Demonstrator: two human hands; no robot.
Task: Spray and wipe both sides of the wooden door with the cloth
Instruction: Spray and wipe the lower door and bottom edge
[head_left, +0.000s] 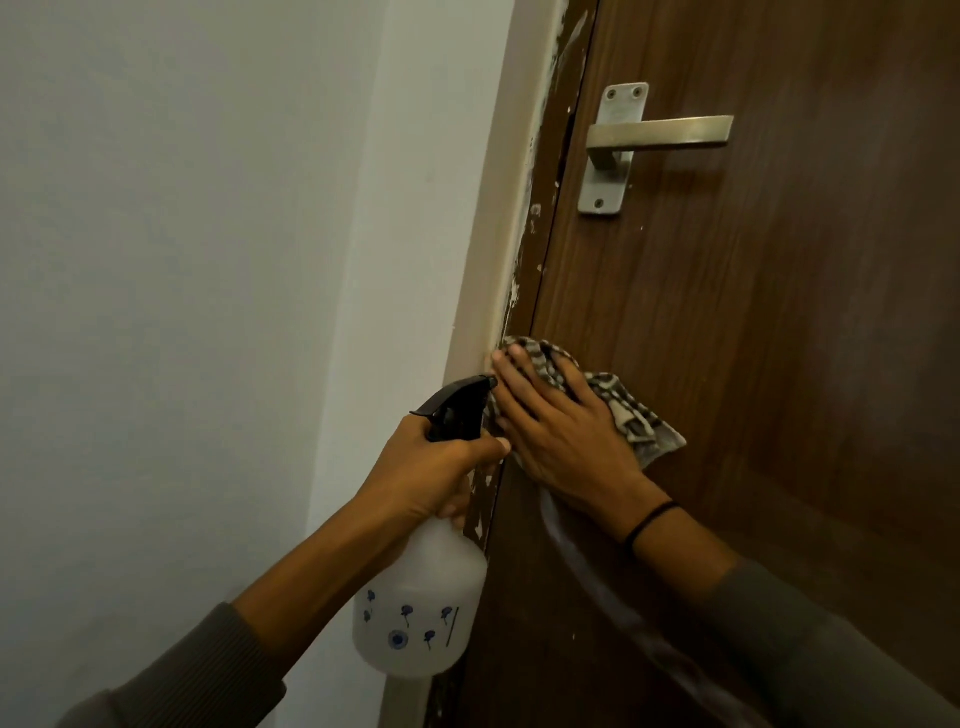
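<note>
Head view, looking along one brown wooden door that fills the right side of the scene. Two bare hands work at the door's left edge, below one silver lever handle whose plate shows three screws. The right grip is open, fingers straight and spread, pressing one striped grey-and-white cloth flat against the door face at that left edge. The fingertips reach the cream door frame, and the cloth sticks out past the hand above and to the right. The left grip is curled tight around the neck of one spray bottle, held just beside the right hand in front of the frame. Its black trigger head is on top, and its white body, printed with small blue flowers, hangs below. One black band circles the right wrist. A pale damp streak runs down the door beneath that wrist. One plain white wall fills the left.
</note>
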